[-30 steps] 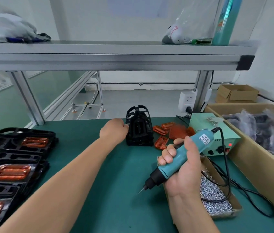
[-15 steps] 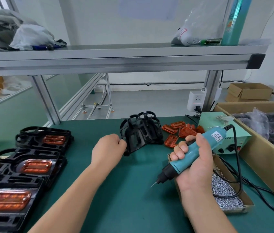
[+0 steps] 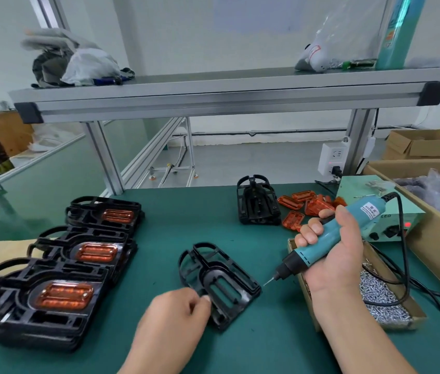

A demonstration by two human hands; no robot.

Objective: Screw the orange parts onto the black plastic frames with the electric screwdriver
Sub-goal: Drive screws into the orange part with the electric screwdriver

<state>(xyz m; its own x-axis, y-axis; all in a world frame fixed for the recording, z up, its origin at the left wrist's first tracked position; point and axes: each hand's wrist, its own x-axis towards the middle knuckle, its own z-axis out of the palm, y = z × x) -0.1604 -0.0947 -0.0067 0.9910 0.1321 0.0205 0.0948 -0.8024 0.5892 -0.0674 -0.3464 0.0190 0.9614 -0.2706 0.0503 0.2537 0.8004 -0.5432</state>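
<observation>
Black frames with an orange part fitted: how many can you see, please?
3, all on the left: far frame, middle frame, nearest frame. Each seems to top a stack, so more may be hidden beneath.

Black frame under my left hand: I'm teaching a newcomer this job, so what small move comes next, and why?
Probably release the black frame and fetch one loose orange part with the left hand. The frame lies on the mat with its oval opening empty, the right hand holds the screwdriver, and nothing is seated to screw yet.
</observation>
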